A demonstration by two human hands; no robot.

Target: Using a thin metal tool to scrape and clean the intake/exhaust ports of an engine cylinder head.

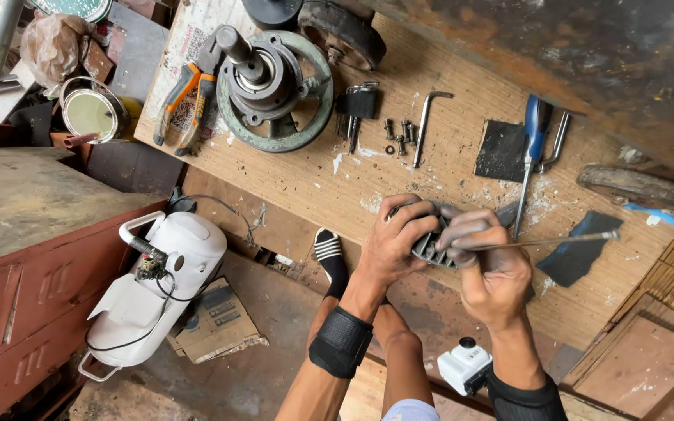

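- Left hand [394, 238]: fingers closed round a small dark ribbed part [431, 248], held above the desk [313, 175] edge.
- Part: grey, slotted, greasy.
- Right hand [489, 261]: fingers pinch a thin rod [555, 242] against the part.

Flattened brown cardboard box [216, 321] with a dark printed label (on the floor, beside the white machine [161, 284])

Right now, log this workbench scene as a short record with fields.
left hand: grips a small dark finned part
right hand: holds a thin metal rod against the part
surface: wooden board
behind the hands: blue-handled screwdriver, hex key, loose bolts, pulley wheel, orange pliers
below the board: white tank
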